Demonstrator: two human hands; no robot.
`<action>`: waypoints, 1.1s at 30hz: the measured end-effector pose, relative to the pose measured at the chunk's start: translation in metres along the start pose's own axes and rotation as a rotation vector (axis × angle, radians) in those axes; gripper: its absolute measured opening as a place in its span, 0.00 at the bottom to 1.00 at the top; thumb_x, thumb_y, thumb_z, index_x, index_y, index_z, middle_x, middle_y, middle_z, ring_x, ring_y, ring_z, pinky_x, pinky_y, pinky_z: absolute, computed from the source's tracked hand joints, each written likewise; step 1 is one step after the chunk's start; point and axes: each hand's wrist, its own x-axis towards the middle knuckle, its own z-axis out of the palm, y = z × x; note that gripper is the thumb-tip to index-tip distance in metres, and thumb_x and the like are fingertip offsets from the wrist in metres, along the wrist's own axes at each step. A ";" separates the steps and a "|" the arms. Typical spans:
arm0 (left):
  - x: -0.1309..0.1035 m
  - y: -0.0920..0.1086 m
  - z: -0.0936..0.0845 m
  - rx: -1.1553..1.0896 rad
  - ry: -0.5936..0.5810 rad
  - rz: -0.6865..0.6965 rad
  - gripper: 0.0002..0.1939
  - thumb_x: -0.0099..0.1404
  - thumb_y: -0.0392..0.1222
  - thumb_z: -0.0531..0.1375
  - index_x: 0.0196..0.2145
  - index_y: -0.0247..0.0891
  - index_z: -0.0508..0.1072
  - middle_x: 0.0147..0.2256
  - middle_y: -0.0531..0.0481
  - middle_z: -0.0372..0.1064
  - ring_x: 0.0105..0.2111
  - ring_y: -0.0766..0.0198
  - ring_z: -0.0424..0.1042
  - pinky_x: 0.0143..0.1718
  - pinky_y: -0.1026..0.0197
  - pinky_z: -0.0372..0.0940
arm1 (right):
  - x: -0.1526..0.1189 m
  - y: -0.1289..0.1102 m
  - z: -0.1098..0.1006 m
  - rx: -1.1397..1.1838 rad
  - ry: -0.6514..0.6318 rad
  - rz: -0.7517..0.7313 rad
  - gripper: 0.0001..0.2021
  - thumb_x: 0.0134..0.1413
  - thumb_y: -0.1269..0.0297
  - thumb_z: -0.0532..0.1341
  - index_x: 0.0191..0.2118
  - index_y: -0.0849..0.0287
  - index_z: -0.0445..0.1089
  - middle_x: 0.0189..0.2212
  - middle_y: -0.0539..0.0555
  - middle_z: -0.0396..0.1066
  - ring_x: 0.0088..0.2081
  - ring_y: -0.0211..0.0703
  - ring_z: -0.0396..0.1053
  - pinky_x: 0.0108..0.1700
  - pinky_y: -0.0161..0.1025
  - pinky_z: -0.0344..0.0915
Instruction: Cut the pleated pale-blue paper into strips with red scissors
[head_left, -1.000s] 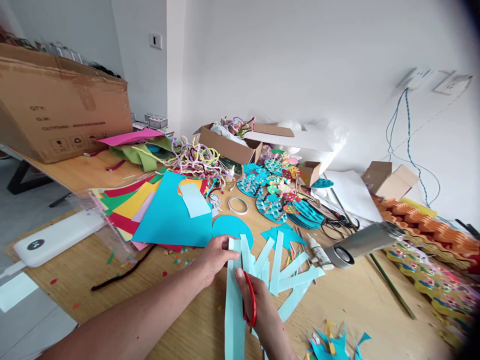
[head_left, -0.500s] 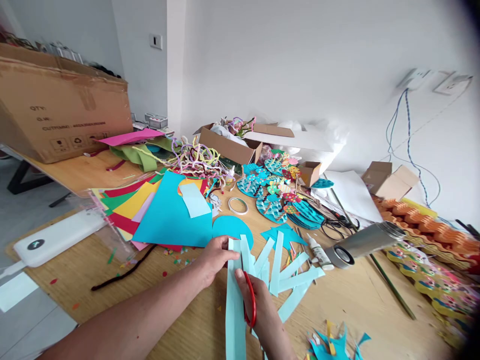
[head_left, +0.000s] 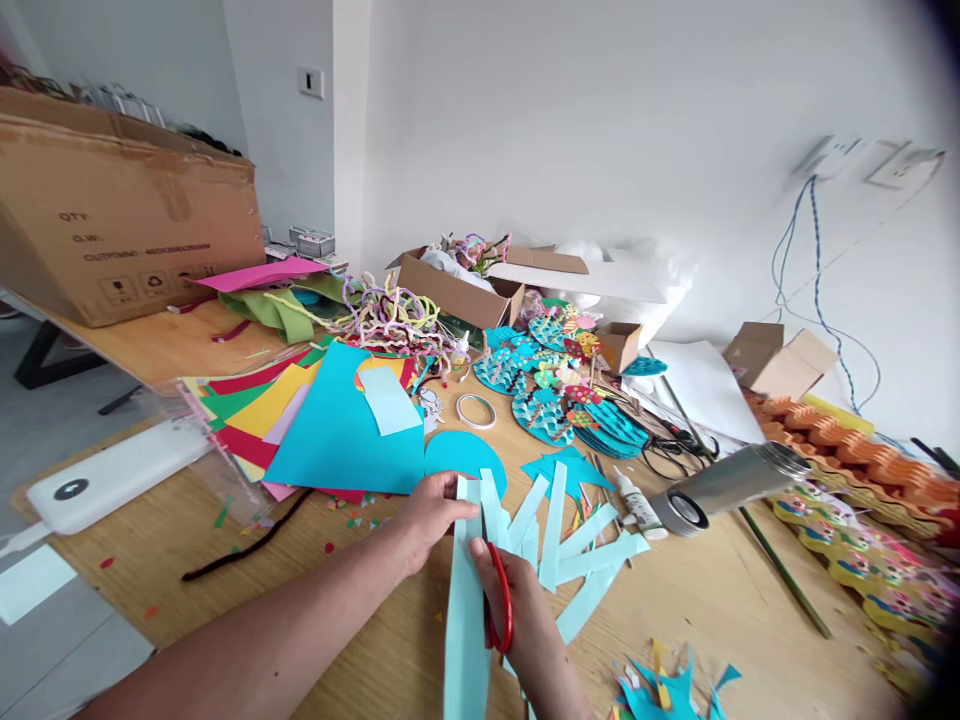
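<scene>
My left hand (head_left: 437, 518) pinches the far end of a long light-blue paper strip (head_left: 466, 620), thumb on top. The strip hangs toward me over the wooden table. My right hand (head_left: 517, 605) is closed around red-handled scissors (head_left: 504, 600), whose blades lie along the strip's right edge, pointing away from me toward my left fingertips. Most of the blades is hidden by my hand and the paper. Several cut light-blue strips (head_left: 553, 530) lie scattered just right of my hands. Beyond my left fingers is a blue paper circle (head_left: 465, 458).
Coloured paper sheets (head_left: 345, 430) lie to the left, near a white power bank-like device (head_left: 112, 480). On the right are a glue bottle (head_left: 640, 505), a steel flask (head_left: 735, 487) and orange egg trays (head_left: 862, 450). Blue scraps (head_left: 675, 690) lie front right; a tape roll (head_left: 476, 411) sits behind.
The near, loose end of the light-blue strip has swung slightly left. Both hands and the scissors stay almost where they were.
</scene>
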 end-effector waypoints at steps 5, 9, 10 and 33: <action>0.001 0.001 -0.002 -0.017 0.019 0.015 0.15 0.43 0.34 0.61 0.33 0.36 0.70 0.28 0.49 0.72 0.31 0.59 0.71 0.30 0.60 0.62 | 0.000 0.000 0.001 0.055 -0.043 0.025 0.25 0.53 0.43 0.48 0.18 0.60 0.57 0.06 0.45 0.56 0.10 0.30 0.51 0.14 0.28 0.48; 0.004 0.000 -0.004 -0.039 0.013 0.032 0.16 0.42 0.33 0.61 0.34 0.35 0.69 0.27 0.49 0.72 0.29 0.60 0.70 0.30 0.61 0.62 | 0.001 0.002 0.001 0.062 -0.046 0.041 0.25 0.52 0.42 0.49 0.18 0.60 0.57 0.06 0.46 0.57 0.09 0.29 0.52 0.13 0.28 0.48; 0.005 -0.001 -0.004 -0.045 0.008 0.039 0.16 0.43 0.32 0.61 0.34 0.35 0.69 0.27 0.49 0.71 0.28 0.61 0.70 0.30 0.61 0.62 | 0.001 0.002 0.001 0.060 -0.044 0.046 0.25 0.51 0.42 0.49 0.18 0.60 0.57 0.06 0.46 0.57 0.09 0.29 0.52 0.13 0.28 0.48; 0.006 -0.008 -0.005 -0.055 -0.030 -0.022 0.17 0.45 0.31 0.59 0.37 0.36 0.69 0.27 0.51 0.69 0.28 0.63 0.69 0.30 0.60 0.62 | 0.004 0.010 0.000 -0.052 0.004 0.013 0.28 0.51 0.40 0.45 0.16 0.60 0.57 0.06 0.46 0.54 0.11 0.31 0.53 0.15 0.29 0.49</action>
